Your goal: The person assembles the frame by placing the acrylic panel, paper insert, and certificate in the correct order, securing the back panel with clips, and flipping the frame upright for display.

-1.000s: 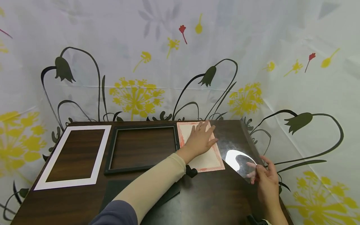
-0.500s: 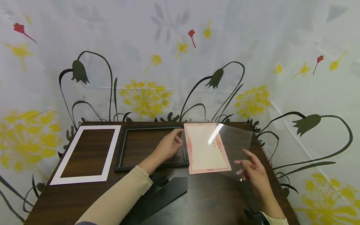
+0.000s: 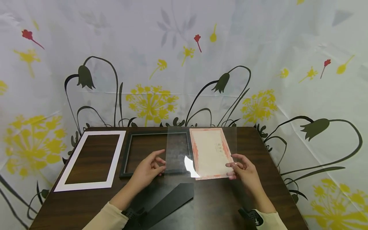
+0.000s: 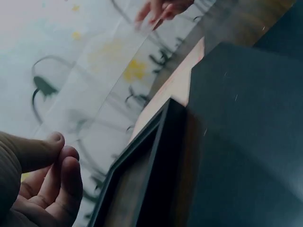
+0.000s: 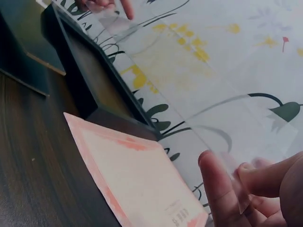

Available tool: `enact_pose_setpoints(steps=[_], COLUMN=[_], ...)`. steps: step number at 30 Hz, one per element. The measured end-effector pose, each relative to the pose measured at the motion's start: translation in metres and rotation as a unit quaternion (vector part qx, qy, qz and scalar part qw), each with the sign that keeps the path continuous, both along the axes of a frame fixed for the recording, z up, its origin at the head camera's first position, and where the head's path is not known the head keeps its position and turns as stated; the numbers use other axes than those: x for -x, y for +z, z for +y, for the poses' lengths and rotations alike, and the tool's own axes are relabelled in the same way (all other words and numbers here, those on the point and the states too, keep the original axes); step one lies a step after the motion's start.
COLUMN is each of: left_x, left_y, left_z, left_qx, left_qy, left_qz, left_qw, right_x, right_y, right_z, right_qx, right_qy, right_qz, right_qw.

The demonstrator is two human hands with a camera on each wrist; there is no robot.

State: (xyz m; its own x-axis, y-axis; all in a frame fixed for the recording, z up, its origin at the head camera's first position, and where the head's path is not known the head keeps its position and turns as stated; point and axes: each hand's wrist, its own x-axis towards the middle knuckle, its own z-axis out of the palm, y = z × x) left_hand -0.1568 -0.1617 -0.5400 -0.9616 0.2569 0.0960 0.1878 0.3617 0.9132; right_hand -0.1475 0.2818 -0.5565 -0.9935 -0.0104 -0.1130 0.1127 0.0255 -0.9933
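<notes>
A clear transparent sheet [image 3: 179,153] is held up between my two hands, above the table. My left hand [image 3: 149,167] pinches its left edge between thumb and fingers, and my right hand [image 3: 242,169] pinches the right edge near the lower corner. Through the sheet I see a cream paper with a red-orange border [image 3: 211,153], lying on the table. Also partly behind the sheet is a dark picture frame [image 3: 125,159], to the left of the paper. The right wrist view shows the sheet [image 5: 189,94] clear of the paper.
A white mat border [image 3: 107,179] lies at the table's left. Dark flat panels [image 3: 172,204] lie at the front, below the frame. The brown tabletop [image 3: 258,140] meets a flower-printed cloth [image 3: 184,80] at the back.
My left hand has left the paper and come to the sheet's left edge. The sheet has moved left from the right side, now in front of the paper and part of the frame.
</notes>
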Motion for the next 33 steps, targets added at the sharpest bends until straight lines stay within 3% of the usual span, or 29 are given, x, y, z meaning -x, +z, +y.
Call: enact_pose_setpoints(steps=[3,5,7,10,13,16,21,28,33], left_x=[-0.006,-0.008,-0.010,-0.011,-0.011,-0.010,-0.011,-0.007,-0.004], left_y=[-0.005,-0.011,-0.018,-0.031,-0.042,-0.051,-0.054,-0.060,-0.063], left_z=[-0.025,-0.044,-0.063,-0.089,-0.107,-0.117,-0.125,-0.132,-0.141], left_qx=[0.065,0.132,0.193,0.262,0.306,0.316,0.292,0.264,0.237], left_qy=[0.038,0.094,0.158,0.218,0.221,0.199,0.178,0.167,0.131], left_qz=[0.079,0.133,0.151,0.101,0.029,-0.006,-0.023,-0.015,-0.006], left_qw=[0.9940,0.9778,0.9567,0.9345,0.9257,0.9276,0.9394,0.9497,0.9627], right_x=[0.005,0.009,0.012,0.016,0.020,0.023,0.025,0.029,0.032], right_y=[-0.001,-0.002,-0.004,-0.006,-0.010,-0.015,-0.021,-0.022,-0.025], right_z=[-0.002,-0.002,-0.001,0.000,0.001,0.000,-0.005,-0.013,-0.019], right_qx=[0.003,0.004,0.001,-0.001,0.003,0.015,0.020,0.026,0.030], right_qy=[-0.018,-0.034,-0.045,-0.063,-0.062,-0.051,-0.030,-0.030,-0.025], right_qz=[0.004,0.000,-0.009,-0.034,-0.061,-0.081,-0.095,-0.090,-0.089], right_qw=[0.9998,0.9994,0.9989,0.9974,0.9962,0.9953,0.9948,0.9951,0.9952])
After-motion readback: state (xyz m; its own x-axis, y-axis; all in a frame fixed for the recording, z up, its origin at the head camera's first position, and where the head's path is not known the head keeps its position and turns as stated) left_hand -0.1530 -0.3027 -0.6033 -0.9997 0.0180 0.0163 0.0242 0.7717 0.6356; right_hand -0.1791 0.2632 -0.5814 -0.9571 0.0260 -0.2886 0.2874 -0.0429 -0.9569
